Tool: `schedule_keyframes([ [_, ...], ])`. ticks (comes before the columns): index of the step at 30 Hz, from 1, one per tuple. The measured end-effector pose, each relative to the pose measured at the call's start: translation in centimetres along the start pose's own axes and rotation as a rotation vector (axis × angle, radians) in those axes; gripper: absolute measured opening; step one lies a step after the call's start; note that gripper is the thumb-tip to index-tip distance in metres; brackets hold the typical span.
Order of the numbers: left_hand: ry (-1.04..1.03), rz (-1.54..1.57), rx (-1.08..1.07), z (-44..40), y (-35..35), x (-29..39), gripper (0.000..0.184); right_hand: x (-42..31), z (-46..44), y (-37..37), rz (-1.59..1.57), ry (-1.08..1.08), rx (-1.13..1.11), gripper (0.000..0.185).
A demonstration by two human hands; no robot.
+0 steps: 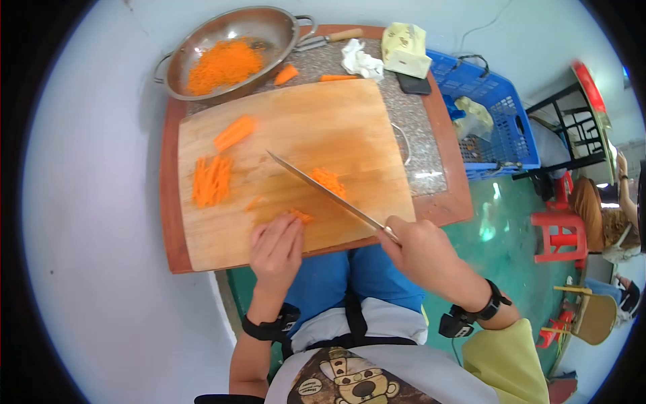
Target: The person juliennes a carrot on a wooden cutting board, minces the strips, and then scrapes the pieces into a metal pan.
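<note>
So at the near edge of the cutting board [336, 118], the left hand [276, 248] has its fingers bunched together over some carrot bits [302, 216] that poke out past the fingertips; can't really say if they're pinched or just pressed down, since the fingers cover most of them. Right hand [425, 252] is over the board's near right corner, wrapped tight around the handle of a long knife [326, 192], blade slanting up toward the board's middle. Just past the blade there's a little heap of chopped carrot [328, 182] on the board, right of center. Carrot strips [212, 182] sit by the board's left edge, with a carrot chunk [234, 133] a bit farther up the board. Beyond the board's far left corner is a metal pan [281, 34] with shredded carrot [225, 65] in it, and off past its far right corner, a blue crate [505, 87].
</note>
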State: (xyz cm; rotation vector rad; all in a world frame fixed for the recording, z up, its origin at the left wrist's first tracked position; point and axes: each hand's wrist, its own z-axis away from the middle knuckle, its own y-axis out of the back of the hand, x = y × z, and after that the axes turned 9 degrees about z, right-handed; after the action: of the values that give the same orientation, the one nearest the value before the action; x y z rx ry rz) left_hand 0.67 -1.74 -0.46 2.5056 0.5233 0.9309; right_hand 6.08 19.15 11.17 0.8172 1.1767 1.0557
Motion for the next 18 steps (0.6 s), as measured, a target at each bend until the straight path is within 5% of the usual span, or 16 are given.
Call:
schedule_keyframes([
  [18, 0.045, 0.026, 0.022, 0.37, 0.16, 0.28, 0.017, -0.31, -0.64, -0.49, -0.07, -0.012, 0.034, 0.023],
])
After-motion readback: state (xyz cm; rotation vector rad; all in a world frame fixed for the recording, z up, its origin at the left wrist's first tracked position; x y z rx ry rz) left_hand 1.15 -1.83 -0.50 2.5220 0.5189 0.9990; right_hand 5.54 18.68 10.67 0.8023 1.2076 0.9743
